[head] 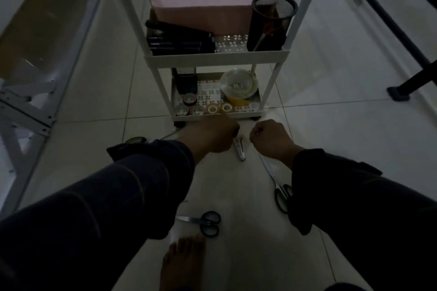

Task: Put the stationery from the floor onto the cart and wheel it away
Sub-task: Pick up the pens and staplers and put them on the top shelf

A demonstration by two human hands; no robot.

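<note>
Light: dim room, pale tiled floor (331, 139).
Cart (216, 58): white, tiered, standing straight ahead of the person, wheels on the tiles.
Upper shelf: a pink box (205, 7) at the back, dark markers (179, 42) stacked at the left front, a black mesh cup (272, 21) at the right.
Lower shelf: a big tape roll (238, 85) at the right, a black box (185, 82) at the left, small tape rolls (203, 108) lined along the front edge.
Left hand (212, 134): curled into a fist just in front of the cart's bottom edge; something thin seems pinched in it, but I cannot tell what.
Right hand (272, 137): also balled closed, beside the left, a small bright bit showing at the fingers; what it holds I cannot make out.
Clip (239, 150): a small metal piece on the floor between the two hands.
Scissors, black handles (203, 222): flat on the floor near the bare foot (182, 264).
Scissors, green handles (279, 186): on the floor under the right sleeve, blades pointing toward the cart.
Third pair (137, 140): only a green handle peeks out behind the left sleeve.
Sleeves: dark, both arms stretched forward and down.
</note>
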